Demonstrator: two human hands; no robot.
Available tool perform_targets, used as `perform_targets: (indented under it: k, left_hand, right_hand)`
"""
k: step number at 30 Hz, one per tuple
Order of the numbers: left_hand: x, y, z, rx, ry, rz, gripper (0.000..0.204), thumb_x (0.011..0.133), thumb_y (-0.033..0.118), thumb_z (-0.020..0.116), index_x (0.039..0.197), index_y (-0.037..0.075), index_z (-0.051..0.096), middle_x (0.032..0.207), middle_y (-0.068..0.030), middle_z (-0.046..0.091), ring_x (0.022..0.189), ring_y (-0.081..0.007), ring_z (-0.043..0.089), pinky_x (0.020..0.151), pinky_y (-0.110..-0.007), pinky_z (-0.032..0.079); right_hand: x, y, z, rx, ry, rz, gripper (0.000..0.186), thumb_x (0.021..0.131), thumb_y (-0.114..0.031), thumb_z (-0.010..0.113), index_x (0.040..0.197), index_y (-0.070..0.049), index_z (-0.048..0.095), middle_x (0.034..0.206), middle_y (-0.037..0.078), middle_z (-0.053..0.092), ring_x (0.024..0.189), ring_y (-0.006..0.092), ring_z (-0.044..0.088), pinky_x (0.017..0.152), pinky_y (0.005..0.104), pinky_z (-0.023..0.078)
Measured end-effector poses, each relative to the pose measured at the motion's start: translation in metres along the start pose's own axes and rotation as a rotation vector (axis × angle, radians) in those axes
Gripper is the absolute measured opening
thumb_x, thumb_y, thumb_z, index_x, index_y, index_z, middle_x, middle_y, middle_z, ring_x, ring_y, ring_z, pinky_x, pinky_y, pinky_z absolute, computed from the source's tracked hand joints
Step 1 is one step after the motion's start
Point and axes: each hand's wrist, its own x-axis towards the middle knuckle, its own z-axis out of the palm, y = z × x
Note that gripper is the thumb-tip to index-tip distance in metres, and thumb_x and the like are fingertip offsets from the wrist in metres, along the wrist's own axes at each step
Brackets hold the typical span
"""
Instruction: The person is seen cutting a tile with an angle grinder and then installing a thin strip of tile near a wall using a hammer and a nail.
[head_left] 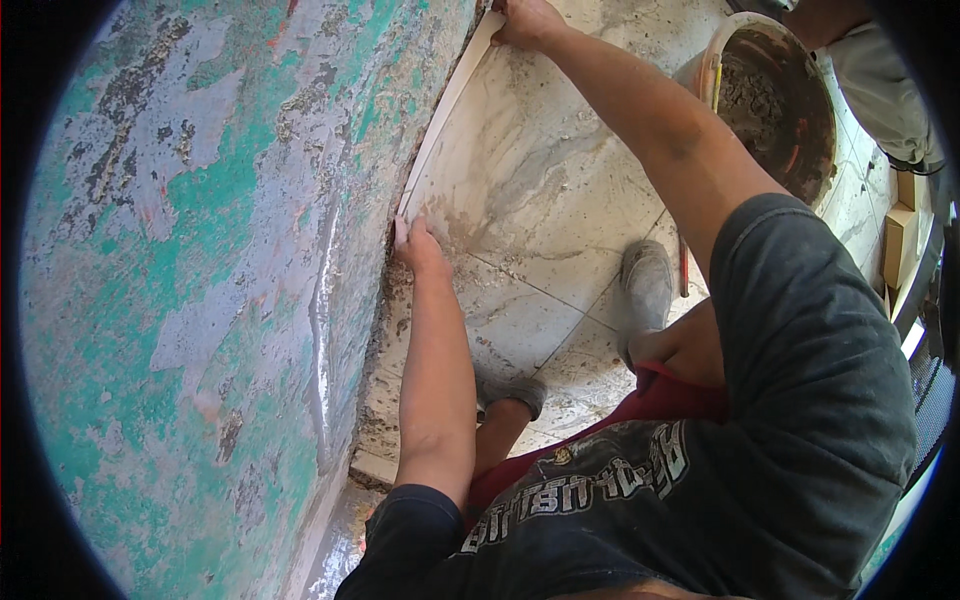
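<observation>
A long, narrow white strip (452,105), which looks like a skirting tile, lies along the foot of the wall where it meets the floor. My left hand (420,246) pinches its near end, thumb and fingers closed at the wall's base. At the far end my right hand (527,24) grips the strip, with part of the hand close to the top of the view. The wall (240,230) beside it is rough, with peeling green and lilac-grey paint. Marble-patterned floor tiles (560,170) lie under my arms, smeared with grit and wet-looking dirt.
A round bucket (715,75) with grey mortar inside stands beyond my right arm. Next to it is another person's leg in light trousers (880,85). Cardboard boxes (897,240) stand at the right. Below me are my shoes (648,285) and a thin red-edged tool (684,268).
</observation>
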Motion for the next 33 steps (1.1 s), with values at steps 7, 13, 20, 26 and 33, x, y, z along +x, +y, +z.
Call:
perform_targets:
  k: [7,13,20,26,33]
  left_hand:
    - [-0.005,0.021,0.009,-0.078,0.059,-0.1,0.044,0.085,0.01,0.059,0.128,0.004,0.055,0.072,0.0034,0.047,0.057,-0.008,0.043,0.05,-0.025,0.033]
    - [-0.001,0.008,0.009,-0.198,0.015,-0.146,0.024,0.083,0.013,0.06,0.107,0.008,0.059,0.071,0.0024,0.049,0.054,-0.0094,0.043,0.048,-0.024,0.032]
    - [-0.005,0.009,0.008,-0.27,0.045,-0.098,0.035,0.084,0.009,0.061,0.118,0.004,0.056,0.068,0.0041,0.046,0.053,-0.0074,0.04,0.047,-0.023,0.028]
    - [-0.015,0.007,0.014,-0.295,0.109,-0.066,0.049,0.083,0.008,0.059,0.131,0.0,0.05,0.069,0.003,0.047,0.055,-0.0085,0.042,0.049,-0.024,0.03]
    - [-0.009,0.001,0.014,-0.294,0.142,-0.054,0.041,0.084,0.01,0.057,0.124,0.002,0.053,0.068,0.0022,0.046,0.054,-0.0085,0.042,0.047,-0.025,0.032]
  right_hand:
    - [-0.015,0.024,-0.031,1.177,-0.178,0.751,0.034,0.079,-0.035,0.075,0.105,-0.014,0.07,0.109,0.011,0.07,0.106,0.0286,0.065,0.087,0.0414,0.053]
    - [-0.028,0.022,-0.021,1.145,-0.25,0.81,0.032,0.078,-0.034,0.075,0.103,-0.014,0.071,0.103,0.01,0.071,0.099,0.0292,0.066,0.084,0.0413,0.054]
    - [-0.022,0.022,-0.031,1.246,-0.303,0.801,0.028,0.08,-0.031,0.072,0.103,-0.015,0.072,0.106,0.01,0.071,0.102,0.0291,0.066,0.087,0.041,0.053]
    - [-0.022,0.017,-0.021,1.231,-0.195,0.814,0.024,0.08,-0.03,0.074,0.098,-0.014,0.073,0.096,0.011,0.072,0.092,0.0306,0.068,0.08,0.042,0.053]
    - [-0.021,0.017,-0.025,1.239,-0.155,0.793,0.022,0.08,-0.029,0.073,0.096,-0.014,0.072,0.096,0.011,0.072,0.092,0.0303,0.067,0.079,0.042,0.053]
